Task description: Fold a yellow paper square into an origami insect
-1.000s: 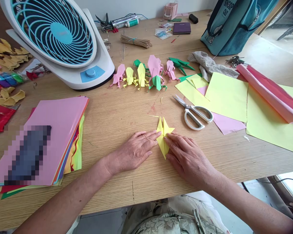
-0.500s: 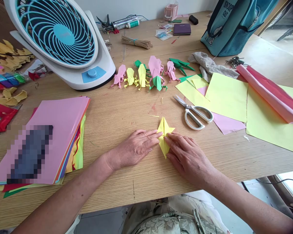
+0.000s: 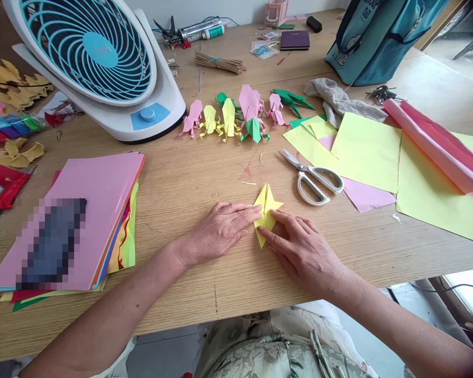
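Observation:
A small piece of folded yellow paper (image 3: 265,197), pointed at top and bottom with a side point to the right, lies on the wooden table in front of me. My left hand (image 3: 226,231) comes from the left, its fingers close together and their tips holding the paper's left edge down. From the right, my right hand (image 3: 299,244) holds the paper with thumb and index finger, the thumb lower on its face. Part of the paper is hidden under the fingertips. White-handled scissors (image 3: 313,178) lie to the upper right of my right hand.
Behind the paper stands a row of folded paper figures (image 3: 228,118). Yellow sheets (image 3: 368,152) and a pink-red roll (image 3: 437,144) lie right. A coloured paper stack (image 3: 106,189) sits left, below a fan (image 3: 157,100). A blue bag (image 3: 374,47) and bundled sticks (image 3: 220,62) are farther back.
My right thumb has moved from beside the folded paper onto its lower face. The paper has turned slightly, its bottom point shifting left. My left hand stays at the left edge.

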A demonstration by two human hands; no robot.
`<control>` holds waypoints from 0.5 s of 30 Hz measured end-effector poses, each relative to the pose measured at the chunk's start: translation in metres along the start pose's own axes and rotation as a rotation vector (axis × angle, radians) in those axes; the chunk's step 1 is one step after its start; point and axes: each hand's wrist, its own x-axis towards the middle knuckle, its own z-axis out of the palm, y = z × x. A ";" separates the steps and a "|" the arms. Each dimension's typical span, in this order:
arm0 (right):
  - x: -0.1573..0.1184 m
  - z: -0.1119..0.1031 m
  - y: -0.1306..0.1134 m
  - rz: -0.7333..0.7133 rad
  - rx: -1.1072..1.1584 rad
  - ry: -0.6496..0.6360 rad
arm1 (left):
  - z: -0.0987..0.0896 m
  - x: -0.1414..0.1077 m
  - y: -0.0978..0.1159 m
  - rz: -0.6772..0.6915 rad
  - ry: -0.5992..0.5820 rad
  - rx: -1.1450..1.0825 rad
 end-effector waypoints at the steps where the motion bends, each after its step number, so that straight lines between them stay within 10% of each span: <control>1: 0.000 0.000 0.000 0.000 0.004 -0.002 | 0.001 0.000 0.000 0.013 -0.006 0.031; 15: -0.003 0.001 0.001 -0.021 -0.008 0.000 | 0.004 0.002 0.008 -0.061 -0.132 0.159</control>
